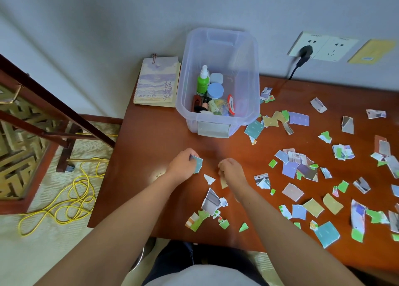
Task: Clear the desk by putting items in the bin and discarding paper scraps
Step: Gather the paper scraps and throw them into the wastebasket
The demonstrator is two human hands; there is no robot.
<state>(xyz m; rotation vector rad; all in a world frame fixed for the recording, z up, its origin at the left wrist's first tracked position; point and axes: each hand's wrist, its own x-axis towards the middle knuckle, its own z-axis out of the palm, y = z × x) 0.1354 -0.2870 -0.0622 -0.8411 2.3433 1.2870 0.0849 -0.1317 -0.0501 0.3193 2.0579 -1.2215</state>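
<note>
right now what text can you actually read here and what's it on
"Moon And Sea": cover of the spiral notebook.
Vertical characters on that cover: too blurred to read.
Label on the green spray bottle in the clear bin: too small.
Print on the yellow wall sticker: blurred.
Marks on the teal scrap in the left hand: not legible.

"Moon And Sea" stands printed on the cover of the spiral notebook [157,82] at the far left — handwritten characters beside it are unreadable.
</note>
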